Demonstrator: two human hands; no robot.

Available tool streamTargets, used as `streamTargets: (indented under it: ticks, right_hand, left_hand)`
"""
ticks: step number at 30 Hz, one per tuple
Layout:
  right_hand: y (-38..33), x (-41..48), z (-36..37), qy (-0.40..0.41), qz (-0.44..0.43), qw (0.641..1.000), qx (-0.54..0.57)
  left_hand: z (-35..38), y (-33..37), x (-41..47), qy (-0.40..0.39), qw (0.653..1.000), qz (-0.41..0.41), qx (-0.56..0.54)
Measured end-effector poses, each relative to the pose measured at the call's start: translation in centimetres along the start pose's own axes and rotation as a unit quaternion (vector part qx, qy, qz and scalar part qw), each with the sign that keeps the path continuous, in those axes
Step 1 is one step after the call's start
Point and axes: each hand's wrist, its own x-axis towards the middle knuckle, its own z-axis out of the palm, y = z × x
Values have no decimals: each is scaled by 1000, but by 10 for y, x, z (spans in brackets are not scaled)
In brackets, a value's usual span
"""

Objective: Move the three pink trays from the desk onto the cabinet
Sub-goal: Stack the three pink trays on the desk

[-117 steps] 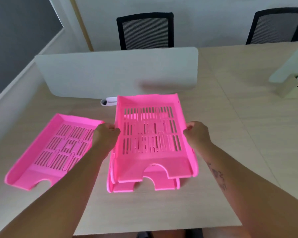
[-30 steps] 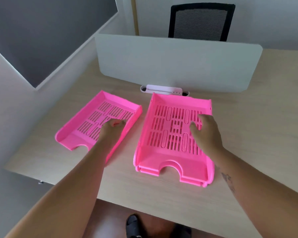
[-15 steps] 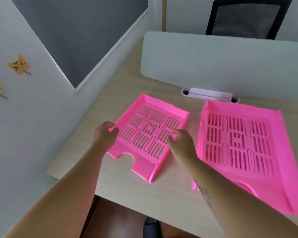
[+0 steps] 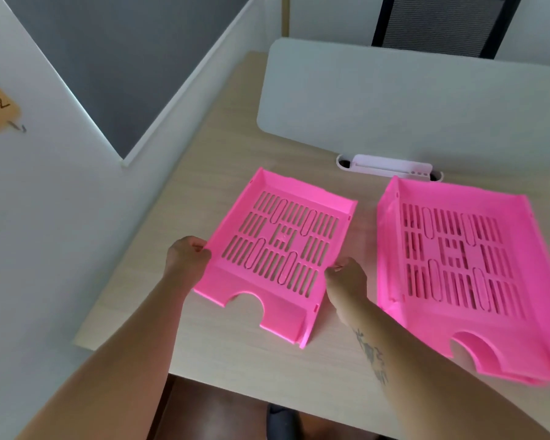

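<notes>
A single pink slotted tray [image 4: 280, 252] lies at the left end of the wooden desk [image 4: 235, 354]. My left hand [image 4: 186, 258] grips its left side wall and my right hand [image 4: 346, 282] grips its right side wall. To the right sits a stack of two pink trays [image 4: 458, 271], nested one in the other, untouched. No cabinet is in view.
A white divider screen [image 4: 410, 103] stands across the back of the desk, with a white clamp [image 4: 391, 166] at its foot. A black mesh chair [image 4: 438, 23] is behind it. A white wall [image 4: 45, 217] borders the desk's left edge. A dark shoe [image 4: 280, 420] shows on the floor.
My hands left the stacked pair and went to the single tray on the left. They now grip both its sides, and my view has swung left.
</notes>
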Motion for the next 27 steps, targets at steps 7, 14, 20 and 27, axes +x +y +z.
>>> streamTargets:
  ticks: [7, 14, 20, 27]
  right_hand:
    - [-41, 2, -16, -5, -65, 997, 32]
    - [-92, -3, -89, 27, -148, 981, 123]
    - [-70, 0, -198, 56, -168, 974, 144]
    - [-10, 27, -317, 111, -135, 978, 114]
  left_hand:
    - [-30, 26, -9, 25, 995, -1, -95]
    - [-59, 107, -38, 19, 987, 72, -146]
    - [-6, 171, -100, 1, 987, 97, -129]
    - [93, 229, -191, -46, 985, 101, -132]
